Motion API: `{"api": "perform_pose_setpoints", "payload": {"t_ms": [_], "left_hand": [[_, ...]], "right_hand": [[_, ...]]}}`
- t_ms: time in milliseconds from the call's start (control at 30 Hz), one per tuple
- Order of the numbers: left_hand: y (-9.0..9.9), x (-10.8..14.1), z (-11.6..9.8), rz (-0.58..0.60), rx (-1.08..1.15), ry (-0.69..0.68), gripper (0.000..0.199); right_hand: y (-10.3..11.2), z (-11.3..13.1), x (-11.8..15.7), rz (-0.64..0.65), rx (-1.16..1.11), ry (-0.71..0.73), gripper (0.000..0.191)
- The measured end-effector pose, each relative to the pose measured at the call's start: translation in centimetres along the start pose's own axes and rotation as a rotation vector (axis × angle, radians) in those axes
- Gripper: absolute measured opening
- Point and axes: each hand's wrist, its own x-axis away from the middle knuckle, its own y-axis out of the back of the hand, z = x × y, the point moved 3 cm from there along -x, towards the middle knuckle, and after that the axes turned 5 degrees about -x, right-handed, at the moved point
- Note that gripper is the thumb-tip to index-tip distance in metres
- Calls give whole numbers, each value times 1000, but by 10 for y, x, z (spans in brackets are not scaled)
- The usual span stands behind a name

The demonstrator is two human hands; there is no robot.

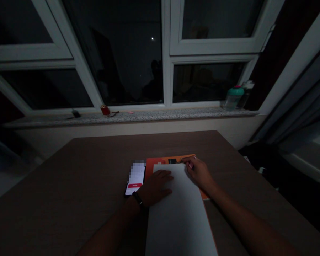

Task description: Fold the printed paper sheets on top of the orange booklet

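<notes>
A long white sheet [180, 220] lies over an orange-red book [150, 165], whose top and right edges show beyond it. My left hand [156, 186], with a dark band at the wrist, rests on the sheet's left side, fingers stretched out and holding nothing. At the sheet's top right corner, my right hand [198, 172] is closed, fingertips together over the book's cover. Whatever small thing it pinches, if any, is too dim to make out. Just left of the book, a phone [135, 179] lies with its screen lit, near my left hand.
Everything sits on a dark wooden table [69, 174]. Behind it, a granite windowsill [149, 115] carries a small red object [105, 110], a dark small item [75, 113] and a bottle with a teal lid [233, 97]. A grey curtain [296, 92] hangs at the right.
</notes>
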Motion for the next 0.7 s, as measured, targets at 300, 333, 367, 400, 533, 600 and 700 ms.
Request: {"api": "perform_pose_setpoints", "payload": {"t_ms": [300, 333, 367, 400, 533, 600, 700], "left_hand": [[-5, 0, 5, 13, -18, -8, 49], [-5, 0, 5, 18, -23, -2, 50], [-5, 0, 5, 22, -27, 4, 51], [-5, 0, 5, 26, -30, 10, 52], [-3, 0, 4, 37, -41, 29, 57], [-2, 1, 3, 44, -41, 38, 57], [-1, 1, 2, 62, -38, 35, 57]], "right_hand": [[2, 0, 0, -25, 39, -47, 31], [1, -1, 0, -21, 36, -44, 31], [1, -1, 0, -18, 32, -44, 31], [1, -1, -1, -19, 26, -45, 30], [1, 3, 0, -14, -17, -57, 27], [1, 7, 0, 0, -34, -46, 26], [0, 12, 1, 20, -39, 4, 25]]}}
